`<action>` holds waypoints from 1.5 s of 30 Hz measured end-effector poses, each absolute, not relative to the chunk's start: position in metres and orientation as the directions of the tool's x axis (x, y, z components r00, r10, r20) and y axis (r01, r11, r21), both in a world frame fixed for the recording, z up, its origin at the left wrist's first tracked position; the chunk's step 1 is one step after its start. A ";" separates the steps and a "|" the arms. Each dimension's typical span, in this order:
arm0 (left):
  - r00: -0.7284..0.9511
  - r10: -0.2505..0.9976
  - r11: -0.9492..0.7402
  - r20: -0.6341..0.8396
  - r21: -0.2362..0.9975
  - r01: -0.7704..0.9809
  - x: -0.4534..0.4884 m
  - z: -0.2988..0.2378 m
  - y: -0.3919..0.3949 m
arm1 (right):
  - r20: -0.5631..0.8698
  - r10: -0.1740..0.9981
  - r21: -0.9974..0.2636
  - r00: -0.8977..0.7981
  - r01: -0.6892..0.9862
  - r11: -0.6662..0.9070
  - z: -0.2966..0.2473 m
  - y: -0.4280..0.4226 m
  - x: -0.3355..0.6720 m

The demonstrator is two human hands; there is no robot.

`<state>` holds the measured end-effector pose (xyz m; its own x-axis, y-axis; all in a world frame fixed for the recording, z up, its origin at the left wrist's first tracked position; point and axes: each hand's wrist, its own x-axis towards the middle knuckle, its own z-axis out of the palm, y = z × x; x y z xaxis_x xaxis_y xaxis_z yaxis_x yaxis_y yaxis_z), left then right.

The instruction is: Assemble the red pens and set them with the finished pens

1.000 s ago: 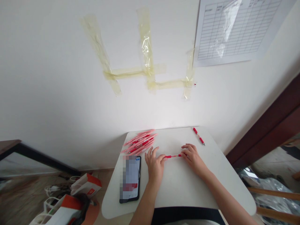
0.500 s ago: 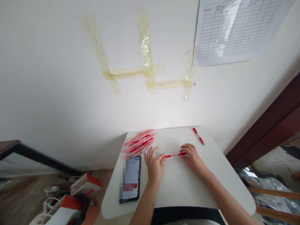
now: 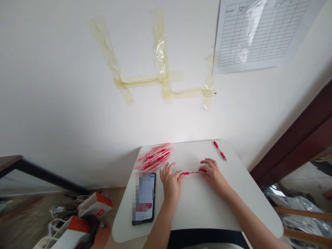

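A red pen (image 3: 190,173) with a clear middle lies crosswise between my hands, just above or on the white table (image 3: 207,211). My left hand (image 3: 171,181) pinches its left red end between thumb and forefinger, the other fingers raised. At the opposite end, my right hand (image 3: 211,174) has thumb and fingers closed on the other red part, now mostly covered by the fingertips. Behind my left hand lies a pile of red and pink pens (image 3: 155,157). Another red pen (image 3: 220,150) rests alone at the far right of the tabletop.
A phone (image 3: 144,199) with a blurred screen lies at the table's left. The white wall (image 3: 64,86) rises behind, with yellowed tape (image 3: 141,81) and a printed sheet (image 3: 261,34). Paper bags (image 3: 95,204) stand on the floor at left; wooden bars (image 3: 306,213) are at right.
My right fingers have shifted slightly along the pen and now cover more of its right red part. My left hand and the pile have stayed in place.
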<state>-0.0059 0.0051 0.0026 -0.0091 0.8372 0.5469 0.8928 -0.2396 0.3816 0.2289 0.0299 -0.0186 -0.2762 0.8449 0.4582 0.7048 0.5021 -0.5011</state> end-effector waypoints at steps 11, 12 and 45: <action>-0.003 0.852 -0.239 0.524 0.393 0.888 -0.006 0.004 0.004 | 0.478 0.837 -0.546 -0.268 0.656 0.522 -0.016 0.028 0.228; -0.003 0.853 -0.238 0.521 0.394 0.888 -0.006 0.005 0.004 | 0.482 0.835 -0.550 -0.264 0.651 0.523 -0.015 0.028 0.228; -0.014 0.848 -0.222 0.529 0.381 0.898 -0.006 0.004 0.006 | 0.486 0.840 -0.588 -0.240 0.621 0.518 -0.010 0.028 0.230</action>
